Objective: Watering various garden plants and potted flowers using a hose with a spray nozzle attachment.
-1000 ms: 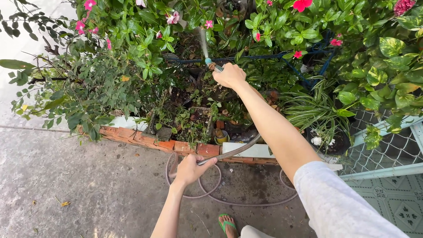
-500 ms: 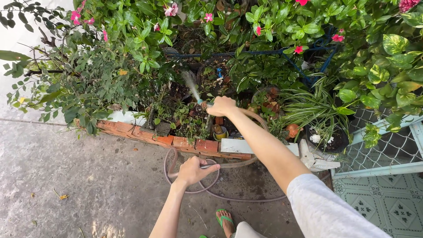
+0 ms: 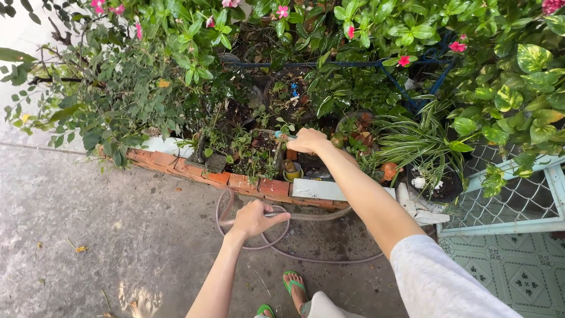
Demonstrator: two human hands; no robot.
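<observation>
Your right hand [image 3: 307, 141] grips the hose nozzle [image 3: 282, 135] over small potted plants [image 3: 259, 154] behind the red brick edging [image 3: 235, 179]; your left hand [image 3: 252, 219] clasps the translucent garden hose [image 3: 306, 217], which loops across the concrete floor [image 3: 88, 235].

Bare forearms, a white short sleeve [image 3: 435, 277], seemingly 2 green flip-flops [image 3: 292, 285].

Views: one, head-worn.
Position: above the person's arms, looking down and forward.
Facing: 12 o'clock, toward the plants [image 3: 282, 88] and brick edge [image 3: 235, 179].
Nearness: left hand [image 3: 253, 218] close, low centre; right hand [image 3: 306, 140] farther out, mid-frame.
Edges: concrete floor [image 3: 88, 235] at 8 o'clock; tiles [image 3: 518, 277] at 4 o'clock.
Shared: no second view.
</observation>
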